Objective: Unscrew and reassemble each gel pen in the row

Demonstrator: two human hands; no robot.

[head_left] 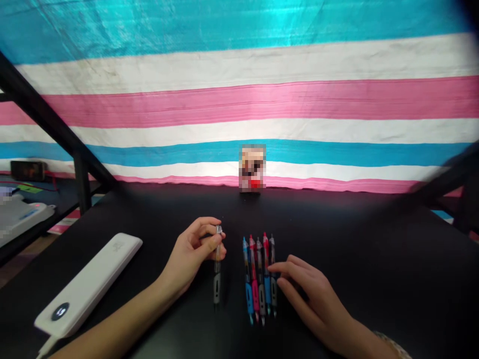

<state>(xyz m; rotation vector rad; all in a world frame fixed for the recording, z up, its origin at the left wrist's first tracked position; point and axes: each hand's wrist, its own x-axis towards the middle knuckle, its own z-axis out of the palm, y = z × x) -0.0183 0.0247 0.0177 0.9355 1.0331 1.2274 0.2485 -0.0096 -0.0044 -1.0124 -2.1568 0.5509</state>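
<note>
"Grey-gripped clear plastic pen (217, 285): where?"
"Pinched in left hand (198, 244), left of five slim side-by-side pens (261, 296), blue, pink, grey grips."
"Right hand (313, 296)?"
"Loosely curled, gripping nothing, at the pens' right edge."
"Around?"
"Smooth black tabletop (374, 259), rounded white power bank (92, 281), blue-pink-white striped sheet (337, 99)."

Six pens (255, 294), two hands (309, 289) — one white power bank (92, 284), one striped sheet (262, 102)
</note>
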